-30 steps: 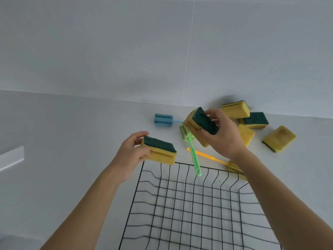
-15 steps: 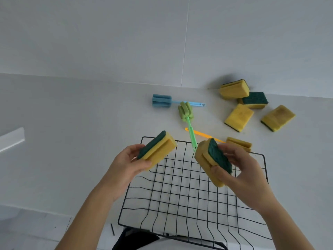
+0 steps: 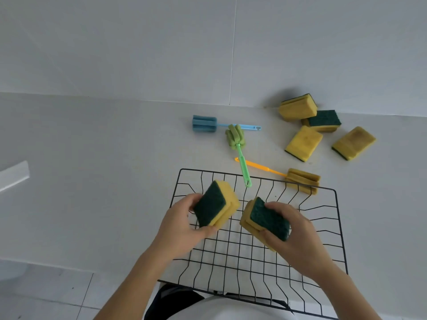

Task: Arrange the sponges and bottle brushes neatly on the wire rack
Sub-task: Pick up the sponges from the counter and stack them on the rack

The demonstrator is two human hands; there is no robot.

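A black wire rack (image 3: 332, 204) lies on the grey counter in front of me. My left hand (image 3: 178, 227) grips a yellow sponge with a green scouring face (image 3: 215, 205), tilted over the rack's left part. My right hand (image 3: 298, 236) holds a second yellow-and-green sponge (image 3: 265, 219) over the rack's middle. Beyond the rack lie a blue bottle brush (image 3: 205, 123), a green bottle brush (image 3: 238, 144) whose handle tip reaches over the rack's far rim, and an orange-handled brush with a yellow sponge head (image 3: 302, 180). Several loose sponges (image 3: 303, 143) sit at the back right.
A white tiled wall (image 3: 161, 47) rises behind the counter. The counter's front edge runs just below the rack, with tiled floor (image 3: 57, 294) at lower left. A white ledge (image 3: 13, 176) shows at the far left.
Both hands have come down and toward me with their sponges, from beyond the rack's far rim to over the rack. The brushes and loose sponges have not moved.
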